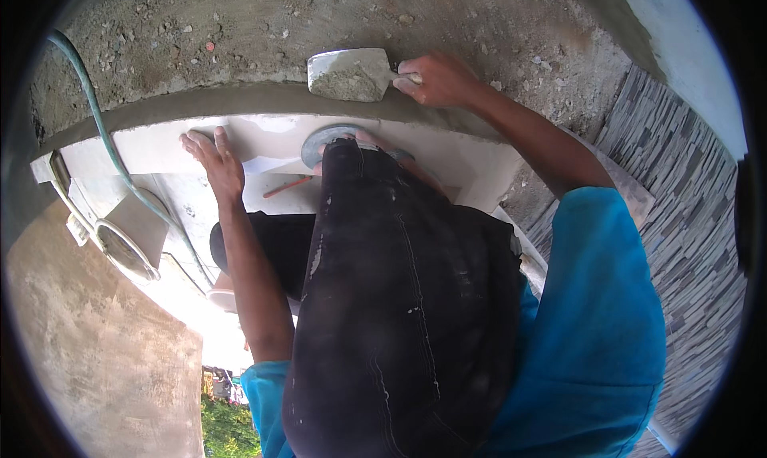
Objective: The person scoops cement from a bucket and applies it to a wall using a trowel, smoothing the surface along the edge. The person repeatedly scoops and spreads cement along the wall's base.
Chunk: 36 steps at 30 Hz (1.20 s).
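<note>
My right hand [439, 79] is closed round the handle of a trowel [326, 62], held out flat over the rough ground. Wet grey mortar [351, 84] lies on its blade. My left hand [214, 158] rests on a long pale slab [276, 138], fingers and thumb apart, with nothing in it. A smooth grey mortar strip [240, 100] runs along the slab's far edge. One foot, in a grey sandal [315, 145], stands on the slab between my hands. My dark-trousered leg [375, 298] hides much of the middle.
Rough, stony ground [232, 27] stretches beyond the slab. A green hose [102, 130] crosses the slab at the left, near a round-rimmed container [128, 250]. A thin red stick [288, 187] lies below the slab. Grey strip-patterned tiling [679, 194] covers the right side.
</note>
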Tool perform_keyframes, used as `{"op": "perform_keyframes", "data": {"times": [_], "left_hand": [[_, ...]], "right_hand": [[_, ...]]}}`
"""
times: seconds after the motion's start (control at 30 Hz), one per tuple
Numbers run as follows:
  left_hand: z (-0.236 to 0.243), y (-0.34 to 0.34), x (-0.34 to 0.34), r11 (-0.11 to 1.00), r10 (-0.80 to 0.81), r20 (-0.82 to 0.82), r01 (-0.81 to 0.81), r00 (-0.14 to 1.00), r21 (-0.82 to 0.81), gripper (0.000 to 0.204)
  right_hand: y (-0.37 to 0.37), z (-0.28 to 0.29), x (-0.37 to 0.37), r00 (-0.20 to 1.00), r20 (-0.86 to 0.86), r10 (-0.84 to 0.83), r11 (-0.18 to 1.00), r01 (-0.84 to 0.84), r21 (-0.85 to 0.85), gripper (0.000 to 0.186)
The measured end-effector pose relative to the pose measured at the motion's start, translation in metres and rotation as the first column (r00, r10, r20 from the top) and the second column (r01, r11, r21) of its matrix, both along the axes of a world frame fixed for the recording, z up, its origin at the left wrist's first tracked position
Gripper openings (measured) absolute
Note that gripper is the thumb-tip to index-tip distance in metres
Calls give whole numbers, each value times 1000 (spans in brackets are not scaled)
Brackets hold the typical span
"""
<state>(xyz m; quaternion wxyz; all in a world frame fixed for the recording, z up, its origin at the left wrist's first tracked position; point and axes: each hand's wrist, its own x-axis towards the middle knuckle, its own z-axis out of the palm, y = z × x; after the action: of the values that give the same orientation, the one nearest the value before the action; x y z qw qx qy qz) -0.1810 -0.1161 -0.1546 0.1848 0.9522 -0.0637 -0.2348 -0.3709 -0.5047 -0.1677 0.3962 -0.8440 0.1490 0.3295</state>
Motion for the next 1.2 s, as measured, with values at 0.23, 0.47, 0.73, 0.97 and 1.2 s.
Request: {"op": "perform_keyframes", "data": {"times": [0.23, 0.47, 0.73, 0.97, 1.2], "left_hand": [[50, 24, 11, 939, 254, -84, -266, 964, -219, 82], [47, 158, 39, 262, 807, -353, -823, 473, -505, 82], [78, 298, 52, -599, 774, -631, -375, -46, -708, 82], [52, 372, 63, -622, 738, -670, -301, 84, -723, 57], [61, 349, 62, -727, 670, -740, -151, 62, -670, 44]], "right_hand": [[-2, 42, 23, 998, -26, -52, 996, 54, 68, 33], [45, 97, 99, 1000, 16, 15, 993, -17, 115, 27], [309, 171, 279, 944, 269, 190, 875, -287, 389, 37], [521, 202, 329, 313, 949, 34, 786, -595, 168, 63], [565, 101, 320, 326, 631, 704, 668, -607, -431, 61]]}}
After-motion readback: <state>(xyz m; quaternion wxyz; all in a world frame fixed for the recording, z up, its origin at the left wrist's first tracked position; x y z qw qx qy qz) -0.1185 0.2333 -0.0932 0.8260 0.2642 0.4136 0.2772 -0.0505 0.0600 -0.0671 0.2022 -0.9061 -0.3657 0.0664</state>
